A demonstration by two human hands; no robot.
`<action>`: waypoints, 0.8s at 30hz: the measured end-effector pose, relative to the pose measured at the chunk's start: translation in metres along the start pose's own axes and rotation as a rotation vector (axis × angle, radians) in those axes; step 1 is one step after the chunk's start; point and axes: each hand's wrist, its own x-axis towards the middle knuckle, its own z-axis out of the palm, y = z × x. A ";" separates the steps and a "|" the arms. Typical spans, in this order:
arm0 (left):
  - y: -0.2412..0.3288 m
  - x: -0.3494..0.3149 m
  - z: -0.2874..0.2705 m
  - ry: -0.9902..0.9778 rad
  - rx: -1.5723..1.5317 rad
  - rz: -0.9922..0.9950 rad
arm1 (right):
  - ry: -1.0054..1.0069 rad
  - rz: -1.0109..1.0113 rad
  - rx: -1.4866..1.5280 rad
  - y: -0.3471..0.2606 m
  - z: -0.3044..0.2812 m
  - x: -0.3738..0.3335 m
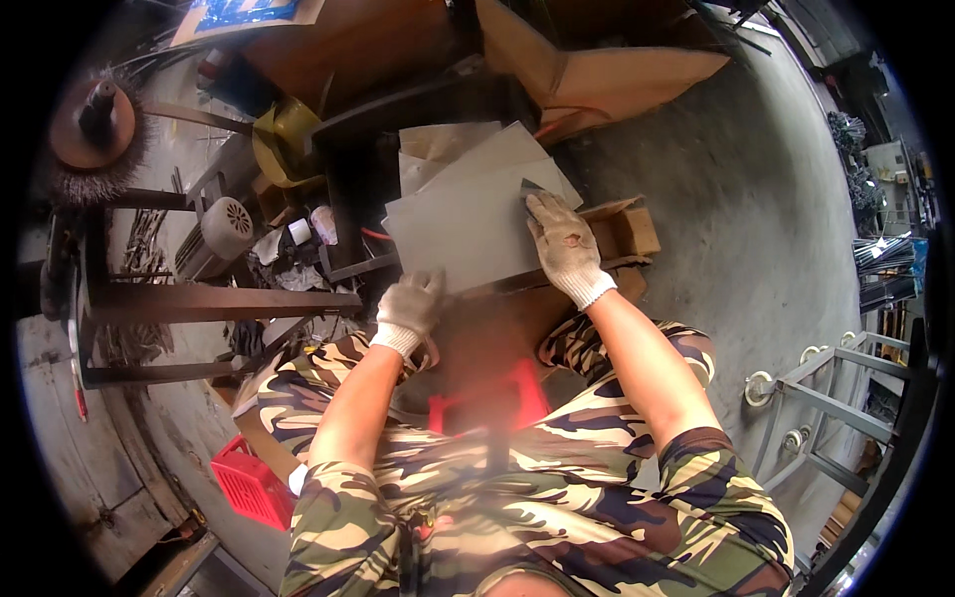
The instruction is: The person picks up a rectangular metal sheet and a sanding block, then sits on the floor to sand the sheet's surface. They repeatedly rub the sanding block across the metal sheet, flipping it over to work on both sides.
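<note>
A pale grey flat sheet (463, 224) lies in front of me, over other sheets and a creased brown paper (423, 159). My left hand (410, 308), in an off-white knitted work glove, is closed at the sheet's near left corner. Its fingers curl under, so what they hold is hidden. On the sheet's right side rests my right hand (565, 241), also gloved, with a worn brown spot on its back. Its fingers are pressed together over a small dark flat piece (532, 187), whose pointed end sticks out past the fingertips.
An open cardboard box (622, 229) stands right of the sheets, with larger cardboard flaps (627, 80) beyond. To the left are a dark metal frame (229, 303), a round wire brush (95, 139) and a motor (227, 224). A red plastic crate (254, 483) sits lower left, a wheeled grey rack (836, 398) at right.
</note>
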 end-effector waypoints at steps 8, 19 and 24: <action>0.006 0.032 0.000 0.127 -0.648 -1.271 | -0.011 0.013 -0.254 0.004 0.070 0.023; -0.003 0.038 0.022 -0.161 -1.073 -1.316 | 0.194 -0.411 -0.830 -0.040 0.155 0.044; 0.002 0.033 0.038 0.000 -0.938 -1.037 | -0.023 -0.177 -0.073 -0.071 0.135 0.064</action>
